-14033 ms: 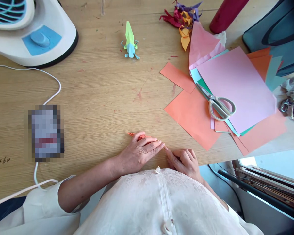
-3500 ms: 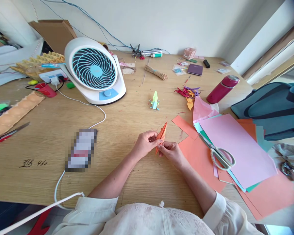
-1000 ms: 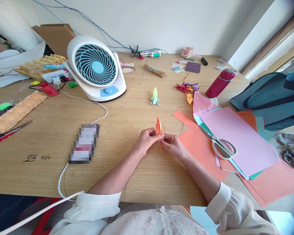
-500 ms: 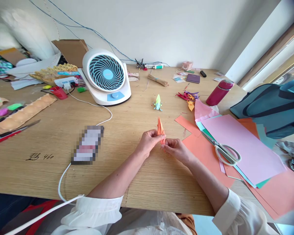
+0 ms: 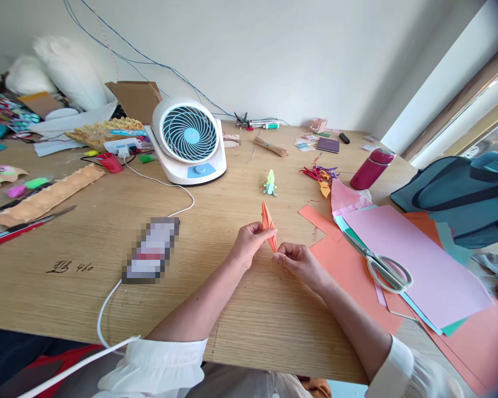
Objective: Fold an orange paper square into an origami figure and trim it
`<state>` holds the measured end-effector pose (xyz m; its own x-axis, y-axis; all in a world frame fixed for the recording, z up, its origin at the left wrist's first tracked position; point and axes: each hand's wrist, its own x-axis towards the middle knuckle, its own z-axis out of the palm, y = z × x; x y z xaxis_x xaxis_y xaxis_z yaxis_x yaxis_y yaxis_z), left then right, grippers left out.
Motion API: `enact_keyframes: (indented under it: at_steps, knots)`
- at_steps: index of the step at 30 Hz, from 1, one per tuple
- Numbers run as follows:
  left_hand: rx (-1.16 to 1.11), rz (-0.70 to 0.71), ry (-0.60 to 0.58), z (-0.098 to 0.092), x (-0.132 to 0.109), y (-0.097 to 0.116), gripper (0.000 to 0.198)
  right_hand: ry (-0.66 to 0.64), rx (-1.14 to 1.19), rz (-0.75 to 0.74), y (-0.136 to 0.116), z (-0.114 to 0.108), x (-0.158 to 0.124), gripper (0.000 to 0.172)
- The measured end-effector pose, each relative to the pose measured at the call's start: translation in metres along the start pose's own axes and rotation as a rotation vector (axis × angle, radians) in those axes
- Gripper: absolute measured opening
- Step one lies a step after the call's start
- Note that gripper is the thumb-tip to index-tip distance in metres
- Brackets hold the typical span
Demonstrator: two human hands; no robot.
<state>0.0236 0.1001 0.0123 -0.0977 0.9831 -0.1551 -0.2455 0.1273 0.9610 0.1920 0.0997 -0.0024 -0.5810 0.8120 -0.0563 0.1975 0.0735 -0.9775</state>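
A narrow, pointed piece of folded orange paper [image 5: 266, 214] stands nearly upright above the table, leaning a little to the left. My left hand [image 5: 249, 242] pinches its middle between thumb and fingers. At its lower tip, the thumb and forefinger of my right hand [image 5: 297, 262] are closed together on the paper's end. Just beyond my hands sits a small green and yellow folded paper figure [image 5: 269, 183]. Orange paper sheets [image 5: 340, 271] lie beside my right forearm, and scissors [image 5: 388, 272] rest on a pink sheet [image 5: 423, 260].
A white fan [image 5: 190, 135] stands at the back left. A phone [image 5: 151, 249] with a white cable lies left of my forearm. Colourful folded paper pieces [image 5: 321, 176], a red bottle [image 5: 372, 168] and a teal bag [image 5: 460, 193] are to the right. A moulded strip [image 5: 50, 196] lies far left.
My right hand has shifted down to the paper's lower tip, showing more of its lower part. The paper leans further left. The whole view has shifted slightly.
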Motion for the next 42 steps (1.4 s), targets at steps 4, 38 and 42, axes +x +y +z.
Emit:
enact_keyframes:
  at_steps: [4,38,42]
  knots:
    - [-0.002,-0.021,0.002,-0.003,0.002,0.000,0.039,-0.007,0.001,-0.020,-0.001,0.002,-0.001,0.046]
    - [0.406,0.106,-0.434,0.000,-0.009,-0.001,0.030,0.304,0.410,0.007,-0.003,-0.013,0.008,0.040]
    - [0.383,0.071,-0.421,-0.002,-0.006,-0.005,0.030,0.282,0.461,0.064,-0.004,-0.012,0.007,0.043]
